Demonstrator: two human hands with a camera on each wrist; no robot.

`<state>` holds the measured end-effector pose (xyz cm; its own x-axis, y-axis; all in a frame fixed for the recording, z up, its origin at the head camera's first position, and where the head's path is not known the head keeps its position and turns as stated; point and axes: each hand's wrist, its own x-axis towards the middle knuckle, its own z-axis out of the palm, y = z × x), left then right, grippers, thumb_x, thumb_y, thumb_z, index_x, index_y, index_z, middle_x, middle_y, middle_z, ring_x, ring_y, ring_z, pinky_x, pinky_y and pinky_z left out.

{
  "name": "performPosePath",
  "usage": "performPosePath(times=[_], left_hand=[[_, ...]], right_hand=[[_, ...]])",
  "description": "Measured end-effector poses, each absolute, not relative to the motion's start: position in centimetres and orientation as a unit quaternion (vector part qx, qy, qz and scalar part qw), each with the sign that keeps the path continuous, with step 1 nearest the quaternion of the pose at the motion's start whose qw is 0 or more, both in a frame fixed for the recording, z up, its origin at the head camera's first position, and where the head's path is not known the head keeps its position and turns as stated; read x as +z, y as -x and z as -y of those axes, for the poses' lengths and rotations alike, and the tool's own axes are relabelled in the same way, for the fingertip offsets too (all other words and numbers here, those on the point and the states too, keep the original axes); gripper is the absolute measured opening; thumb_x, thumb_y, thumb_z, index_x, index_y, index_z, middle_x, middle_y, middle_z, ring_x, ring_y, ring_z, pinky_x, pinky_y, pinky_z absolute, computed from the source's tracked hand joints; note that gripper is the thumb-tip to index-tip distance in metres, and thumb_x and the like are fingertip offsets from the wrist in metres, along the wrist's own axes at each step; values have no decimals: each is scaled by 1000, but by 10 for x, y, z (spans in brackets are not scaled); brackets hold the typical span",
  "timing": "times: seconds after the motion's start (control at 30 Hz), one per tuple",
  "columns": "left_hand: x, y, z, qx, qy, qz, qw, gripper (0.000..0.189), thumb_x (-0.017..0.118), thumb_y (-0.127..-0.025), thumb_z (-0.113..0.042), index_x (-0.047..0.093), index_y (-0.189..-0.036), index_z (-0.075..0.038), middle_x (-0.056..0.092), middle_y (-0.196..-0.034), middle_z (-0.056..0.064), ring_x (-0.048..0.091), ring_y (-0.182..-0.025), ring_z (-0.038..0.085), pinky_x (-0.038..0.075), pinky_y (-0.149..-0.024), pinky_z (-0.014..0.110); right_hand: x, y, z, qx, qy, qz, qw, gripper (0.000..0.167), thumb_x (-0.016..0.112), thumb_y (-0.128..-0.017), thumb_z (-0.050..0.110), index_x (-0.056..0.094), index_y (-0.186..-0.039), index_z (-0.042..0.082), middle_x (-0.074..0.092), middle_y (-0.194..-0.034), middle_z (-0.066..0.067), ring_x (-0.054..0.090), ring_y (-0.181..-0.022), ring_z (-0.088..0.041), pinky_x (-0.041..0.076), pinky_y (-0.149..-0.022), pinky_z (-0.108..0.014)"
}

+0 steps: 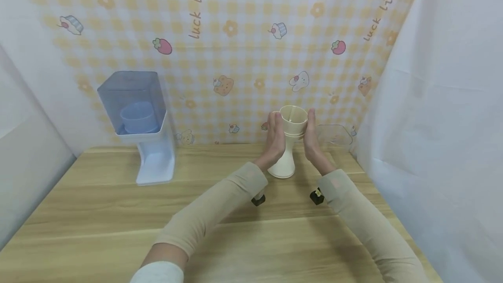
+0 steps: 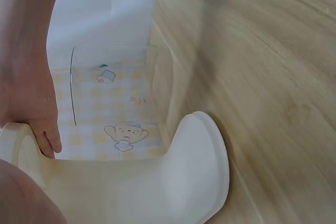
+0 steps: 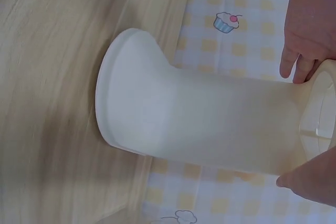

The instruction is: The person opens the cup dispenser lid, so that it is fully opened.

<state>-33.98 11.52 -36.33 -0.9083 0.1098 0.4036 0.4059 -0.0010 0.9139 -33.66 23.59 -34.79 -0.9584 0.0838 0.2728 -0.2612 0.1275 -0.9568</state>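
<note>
A cream-coloured pet feeder stand (image 1: 284, 165) with a round, hollow top and a flared foot stands upright on the table. My left hand (image 1: 276, 136) rests against the left side of its top ring, fingers pointing up and fairly straight. From the right side, my right hand (image 1: 312, 141) presses its palm and extended fingers to the same ring. In the right wrist view, the stand's neck (image 3: 220, 119) runs between both hands, and a dividing rib shows inside the ring. The foot (image 2: 197, 166) meets the tabletop in the left wrist view.
A clear plastic container (image 1: 334, 134) lies behind the stand at the right. On the left stands another feeder with a translucent blue hopper (image 1: 131, 95) on a white base (image 1: 156, 165). A checked cloth (image 1: 243, 56) hangs behind the table, and white sheeting (image 1: 444, 121) closes the right side.
</note>
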Motion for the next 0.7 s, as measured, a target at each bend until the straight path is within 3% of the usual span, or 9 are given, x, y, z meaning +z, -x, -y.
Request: performPosePath(times=[0.17, 0.23, 0.33, 0.4, 0.43, 0.57, 0.7], left_hand=[[-368, 342, -117, -681, 182, 703, 95, 63, 1, -103, -58, 34, -128, -10, 36, -111, 2, 42, -104, 23, 41, -87, 37], [-371, 342, -117, -682, 171, 706, 83, 69, 2, -102, -61, 31, -137, -9, 39, -125, 7, 44, -117, 29, 41, -98, 44], [-374, 341, -118, -683, 148, 713, 58, 83, 3, -99, -68, 14, -155, -9, 25, -157, 13, 28, -146, 35, 28, -118, 54], [-375, 341, -119, -683, 136, 716, 52, 87, 4, -97, -71, 3, -159, -10, 11, -166, 14, 14, -153, 35, 18, -122, 56], [-374, 341, -119, -681, 132, 718, 53, 88, 5, -97, -72, 0, -160, -11, 10, -166, 13, 12, -154, 35, 17, -123, 56], [-373, 343, -119, -672, 140, 724, 72, 77, 6, -100, -68, 17, -155, -14, 37, -145, 10, 36, -141, 32, 36, -112, 52], [-373, 344, -117, -677, 162, 714, 78, 65, 8, -103, -61, 29, -144, -15, 42, -126, 8, 47, -120, 30, 45, -98, 47]], right_hand=[[-351, 341, -238, 651, -72, 745, 124, 81, 3, -97, 70, 51, -102, 5, 47, -88, 0, 41, -104, -20, 12, -116, -54], [-354, 343, -240, 651, -71, 746, 119, 78, 3, -98, 69, 51, -101, 8, 47, -88, 1, 41, -102, -18, 12, -116, -54], [-357, 346, -240, 649, -71, 749, 117, 73, 2, -99, 66, 51, -101, 11, 46, -90, 1, 40, -101, -17, 13, -116, -54], [-358, 347, -241, 647, -75, 749, 119, 73, 2, -99, 66, 50, -104, 11, 46, -91, 1, 40, -102, -17, 13, -115, -55], [-359, 347, -242, 646, -75, 750, 121, 74, 2, -99, 66, 50, -105, 10, 46, -90, 1, 41, -101, -18, 14, -115, -55], [-359, 348, -244, 644, -75, 751, 122, 75, 3, -99, 67, 49, -113, 10, 45, -102, -2, 38, -116, -24, 8, -118, -58], [-358, 345, -247, 641, -71, 756, 115, 79, 2, -99, 66, 46, -132, 8, 37, -141, -11, 18, -146, -30, -3, -121, -61]])
